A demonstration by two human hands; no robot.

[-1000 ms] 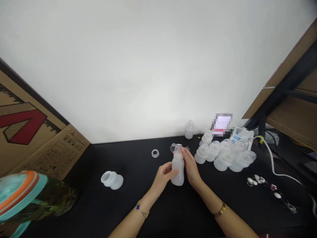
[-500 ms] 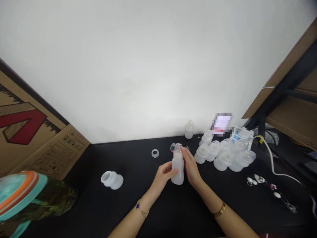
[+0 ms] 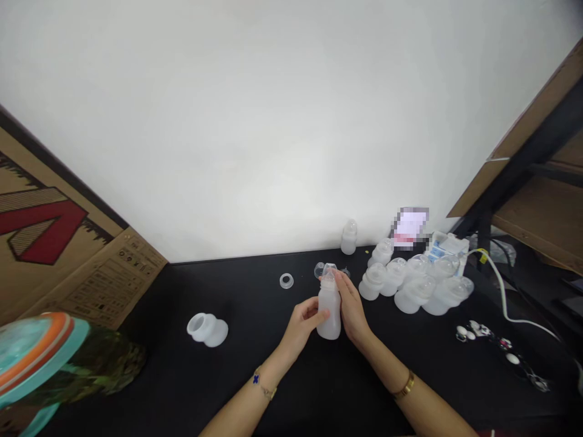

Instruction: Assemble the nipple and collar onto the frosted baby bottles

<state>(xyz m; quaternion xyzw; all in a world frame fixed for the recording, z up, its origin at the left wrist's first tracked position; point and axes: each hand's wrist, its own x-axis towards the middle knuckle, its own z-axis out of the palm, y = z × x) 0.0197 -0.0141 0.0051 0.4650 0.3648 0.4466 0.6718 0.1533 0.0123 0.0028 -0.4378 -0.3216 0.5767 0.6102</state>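
A translucent white baby bottle (image 3: pixel 328 312) stands upright on the black table (image 3: pixel 255 376). My left hand (image 3: pixel 304 321) wraps its lower body from the left. My right hand (image 3: pixel 350 306) lies along its right side, fingertips up at the clear nipple (image 3: pixel 328 272) on the neck. A loose white ring (image 3: pixel 286 280) lies on the table behind and to the left. An open bottle body (image 3: pixel 207 328) lies on its side further left.
Several finished bottles (image 3: pixel 412 285) are bunched at the right, one more bottle (image 3: pixel 348 237) stands by the wall. A cardboard box (image 3: pixel 68 243) fills the left, a teal and orange object (image 3: pixel 36 355) sits front left. A white cable (image 3: pixel 505 303) and small bits lie right.
Almost nothing differs; both hands stay on the bottle, which shifted very slightly.
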